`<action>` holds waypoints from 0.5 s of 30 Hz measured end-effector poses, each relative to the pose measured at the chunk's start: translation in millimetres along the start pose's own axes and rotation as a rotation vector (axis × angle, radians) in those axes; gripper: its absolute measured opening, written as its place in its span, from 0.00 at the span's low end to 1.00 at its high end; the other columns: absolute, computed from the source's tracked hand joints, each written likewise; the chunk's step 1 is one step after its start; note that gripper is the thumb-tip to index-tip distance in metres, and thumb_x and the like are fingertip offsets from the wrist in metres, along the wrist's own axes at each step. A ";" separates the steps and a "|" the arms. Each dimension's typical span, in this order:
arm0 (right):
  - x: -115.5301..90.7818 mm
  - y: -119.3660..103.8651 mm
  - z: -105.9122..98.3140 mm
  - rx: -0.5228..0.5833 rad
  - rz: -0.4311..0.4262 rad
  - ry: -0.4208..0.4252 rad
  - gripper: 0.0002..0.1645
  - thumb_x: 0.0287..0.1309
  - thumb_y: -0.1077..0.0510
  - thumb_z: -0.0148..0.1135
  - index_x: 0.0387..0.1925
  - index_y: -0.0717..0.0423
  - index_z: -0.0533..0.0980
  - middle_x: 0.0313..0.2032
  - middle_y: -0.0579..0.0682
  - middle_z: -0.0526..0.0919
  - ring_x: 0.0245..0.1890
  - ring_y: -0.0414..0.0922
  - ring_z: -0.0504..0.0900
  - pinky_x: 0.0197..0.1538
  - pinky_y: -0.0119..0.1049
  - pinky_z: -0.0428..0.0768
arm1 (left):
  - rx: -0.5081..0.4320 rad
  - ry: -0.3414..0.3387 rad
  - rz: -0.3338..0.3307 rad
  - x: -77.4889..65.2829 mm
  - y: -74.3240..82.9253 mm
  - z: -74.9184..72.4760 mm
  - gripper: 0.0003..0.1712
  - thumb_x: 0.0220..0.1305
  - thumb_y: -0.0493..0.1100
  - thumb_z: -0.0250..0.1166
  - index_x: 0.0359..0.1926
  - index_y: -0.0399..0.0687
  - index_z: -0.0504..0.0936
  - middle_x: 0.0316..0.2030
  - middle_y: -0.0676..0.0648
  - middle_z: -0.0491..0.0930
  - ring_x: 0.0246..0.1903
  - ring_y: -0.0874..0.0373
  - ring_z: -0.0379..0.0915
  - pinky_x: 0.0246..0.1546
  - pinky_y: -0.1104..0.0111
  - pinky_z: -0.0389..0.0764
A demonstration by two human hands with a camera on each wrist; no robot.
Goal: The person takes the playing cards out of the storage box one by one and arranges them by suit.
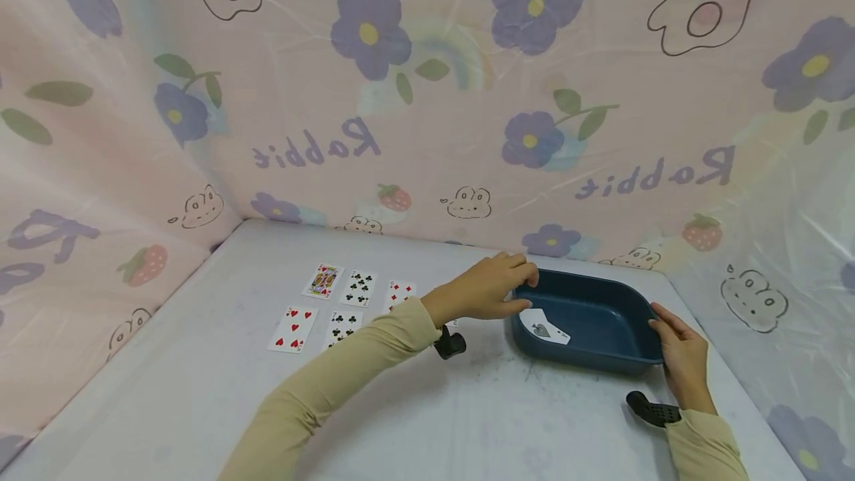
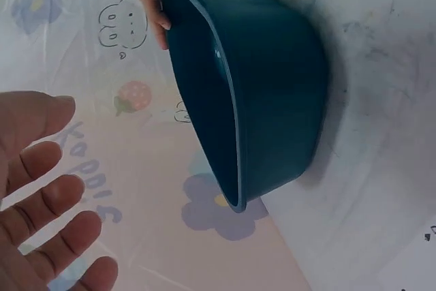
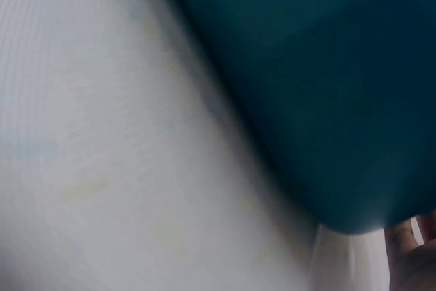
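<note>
A dark blue plastic basin stands at the right of the white table, with white playing cards at its left end; a spade shows on the top one. My right hand grips the basin's right rim, thumb on the inner side. Over the left rim hovers my left hand. In the left wrist view, its fingers are loosely spread, hold nothing and are apart from the basin. The right wrist view is blurred, with the basin wall filling much of it.
Left of the basin, several face-up playing cards lie in two rows, including a king, a club card and a heart card. My left forearm covers part of them. Patterned curtains enclose the table.
</note>
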State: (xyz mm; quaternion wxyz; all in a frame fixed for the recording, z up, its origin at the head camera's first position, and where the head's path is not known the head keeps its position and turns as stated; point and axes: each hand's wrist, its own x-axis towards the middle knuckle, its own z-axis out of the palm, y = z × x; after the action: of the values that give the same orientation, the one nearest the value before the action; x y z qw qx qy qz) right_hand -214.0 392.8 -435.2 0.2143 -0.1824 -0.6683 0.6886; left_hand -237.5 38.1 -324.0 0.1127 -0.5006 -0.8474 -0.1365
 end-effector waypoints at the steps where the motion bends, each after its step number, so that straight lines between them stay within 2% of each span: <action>1: 0.0 -0.1 0.1 -0.002 0.000 0.001 0.23 0.63 0.64 0.60 0.60 0.55 0.76 0.45 0.29 0.81 0.61 0.32 0.68 0.54 0.19 0.67 | 0.025 -0.010 0.002 2.6 1.2 0.6 0.17 0.66 0.51 0.64 0.50 0.50 0.75 0.46 0.52 0.74 0.42 0.59 0.67 0.39 0.72 0.71; 6: 0.2 -0.4 0.7 -0.012 -0.004 0.010 0.24 0.63 0.64 0.59 0.61 0.56 0.75 0.47 0.30 0.81 0.61 0.32 0.68 0.54 0.19 0.67 | 0.129 -0.052 -0.001 15.5 5.6 5.7 0.17 0.65 0.53 0.65 0.49 0.51 0.74 0.44 0.53 0.72 0.42 0.59 0.66 0.36 0.71 0.70; 15: -2.4 -0.6 1.0 -0.028 0.006 0.008 0.25 0.64 0.63 0.59 0.62 0.58 0.73 0.50 0.32 0.80 0.62 0.33 0.67 0.56 0.20 0.65 | 0.213 -0.170 -0.061 42.2 15.3 21.5 0.17 0.65 0.54 0.65 0.49 0.55 0.73 0.44 0.56 0.70 0.42 0.62 0.66 0.35 0.70 0.68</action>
State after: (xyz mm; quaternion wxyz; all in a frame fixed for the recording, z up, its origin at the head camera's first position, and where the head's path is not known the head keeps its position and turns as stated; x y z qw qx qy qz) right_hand -212.5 390.6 -434.6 0.2122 -0.1900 -0.6764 0.6792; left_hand -245.2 87.1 -328.5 0.0888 -0.4695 -0.8784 -0.0061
